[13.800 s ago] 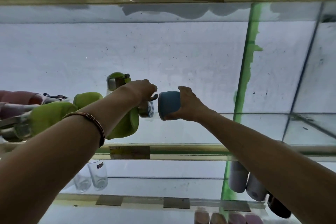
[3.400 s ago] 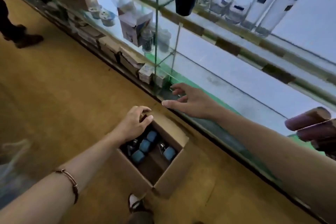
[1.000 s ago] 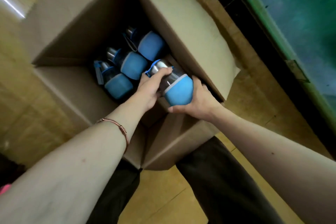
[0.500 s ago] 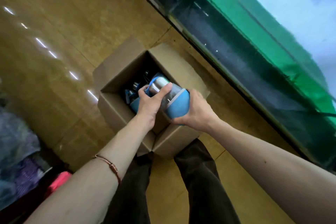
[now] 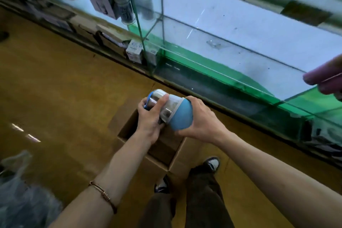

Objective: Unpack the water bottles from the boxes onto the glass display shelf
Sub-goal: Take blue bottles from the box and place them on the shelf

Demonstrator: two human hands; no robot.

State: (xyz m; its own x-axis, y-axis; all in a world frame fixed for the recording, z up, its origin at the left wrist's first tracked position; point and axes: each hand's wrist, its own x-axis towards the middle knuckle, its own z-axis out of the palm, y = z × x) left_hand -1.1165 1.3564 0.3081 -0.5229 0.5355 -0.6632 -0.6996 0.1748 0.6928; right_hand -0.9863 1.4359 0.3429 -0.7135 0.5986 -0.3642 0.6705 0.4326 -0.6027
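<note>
Bottle [image 5: 171, 112] sits mid-frame above the box [image 5: 167, 151], my left hand [image 5: 150, 119] wrapped round its steel cap end and my right hand [image 5: 200, 121] cupping the blue base, held two-handed, I'd judge, to steady it for the shelf [image 5: 240, 29] at upper right.

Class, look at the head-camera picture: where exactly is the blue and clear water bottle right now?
The blue and clear water bottle is mid-frame, held on its side between the left hand and right hand, above the open brown cardboard box on the floor.
</note>
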